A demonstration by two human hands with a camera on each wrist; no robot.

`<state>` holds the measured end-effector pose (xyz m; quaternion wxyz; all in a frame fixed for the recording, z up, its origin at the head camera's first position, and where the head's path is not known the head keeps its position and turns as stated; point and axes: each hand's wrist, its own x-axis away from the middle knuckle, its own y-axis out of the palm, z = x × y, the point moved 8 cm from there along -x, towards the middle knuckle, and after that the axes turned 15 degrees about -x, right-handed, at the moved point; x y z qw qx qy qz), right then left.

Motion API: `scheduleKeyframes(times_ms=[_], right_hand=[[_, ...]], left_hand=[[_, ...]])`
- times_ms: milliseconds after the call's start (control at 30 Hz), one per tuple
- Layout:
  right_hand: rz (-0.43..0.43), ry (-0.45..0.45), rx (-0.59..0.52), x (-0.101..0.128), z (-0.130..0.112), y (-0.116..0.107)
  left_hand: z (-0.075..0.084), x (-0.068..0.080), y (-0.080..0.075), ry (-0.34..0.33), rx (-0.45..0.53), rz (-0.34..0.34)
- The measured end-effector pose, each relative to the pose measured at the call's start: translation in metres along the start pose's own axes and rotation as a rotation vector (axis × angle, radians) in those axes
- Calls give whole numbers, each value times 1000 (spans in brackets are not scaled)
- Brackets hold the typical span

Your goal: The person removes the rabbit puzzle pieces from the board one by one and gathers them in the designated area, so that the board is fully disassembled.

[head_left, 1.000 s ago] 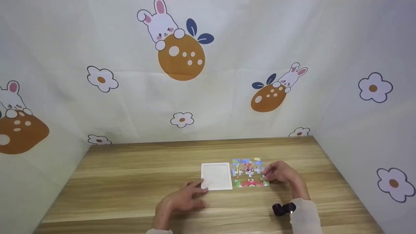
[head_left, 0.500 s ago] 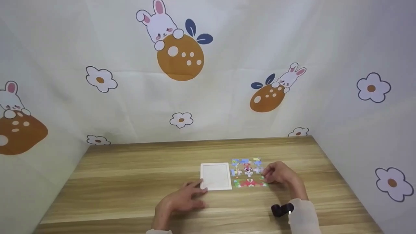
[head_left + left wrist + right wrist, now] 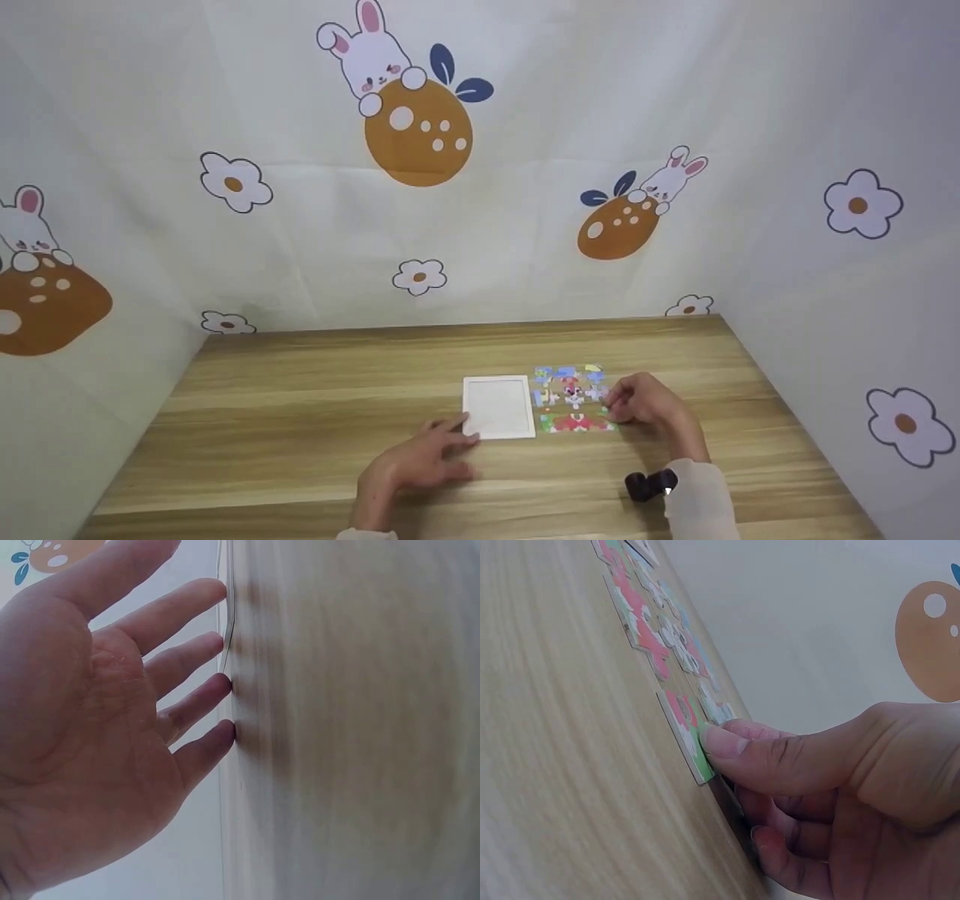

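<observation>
My left hand (image 3: 421, 456) rests its fingertips at the lower left edge of a white puzzle tray (image 3: 499, 435) in the head view. Its fingers (image 3: 180, 611) are spread and nearly straight in the left wrist view. Right of the tray, several jigsaw pieces (image 3: 577, 423) lie flat and slightly apart, showing a cartoon animal in red. At their right side is my right hand (image 3: 646, 397). In the right wrist view, its thumb and curled forefinger pinch the edge of a green and red corner jigsaw piece (image 3: 684, 727); the forefinger's tip is partly hidden.
A wood-grain table (image 3: 300, 427) bears everything. Behind it hangs a pale curtain (image 3: 502, 225) printed with rabbits and flowers. A black wrist camera (image 3: 649, 484) sits by the right sleeve (image 3: 701, 499), low over the table.
Both hands stay almost where they were. The view shifts very slightly, and the tray and jigsaw pieces keep their places.
</observation>
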<state>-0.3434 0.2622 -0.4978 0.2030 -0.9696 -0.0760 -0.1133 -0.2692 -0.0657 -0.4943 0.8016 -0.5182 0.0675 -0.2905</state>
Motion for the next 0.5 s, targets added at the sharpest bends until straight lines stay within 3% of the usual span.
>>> scheduleKeyframes(times_ms=[267,500], right_hand=[[16,21,-36,-3,3,0],[22,28,21,-1,-2,-1]], left_hand=[[2,1,-2,21,7,6],[0,1,-4,9,44,8]])
